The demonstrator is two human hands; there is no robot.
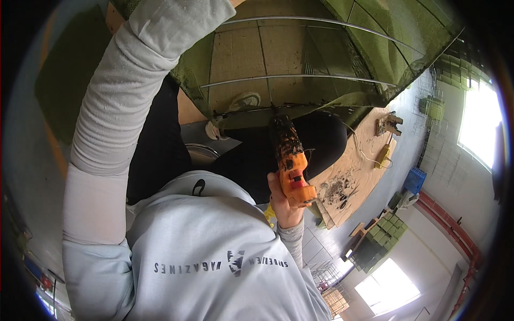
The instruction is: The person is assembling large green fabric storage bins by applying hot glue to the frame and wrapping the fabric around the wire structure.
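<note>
My right hand [287, 210] is closed round an orange glue gun [294, 170], its front half crusted with black residue. The gun's dark nozzle points away from me and meets, or nearly meets, the near edge of a green mesh cover [369, 99]. Thin metal rods [300, 76] run across the mesh, and dark blobs dot that near edge. My left arm [115, 101] reaches up to the top of the view by the mesh; only a sliver of my left hand [234, 2] shows, its fingers out of sight.
To the right, a brown board [350, 184] bears dark crumbs, a pale cord, a yellow power strip [383, 157] and a stained block [389, 124]. Beyond are a blue crate [415, 180], stacked green bundles [383, 238] and red pipes [447, 224]. My legs lie beneath the mesh.
</note>
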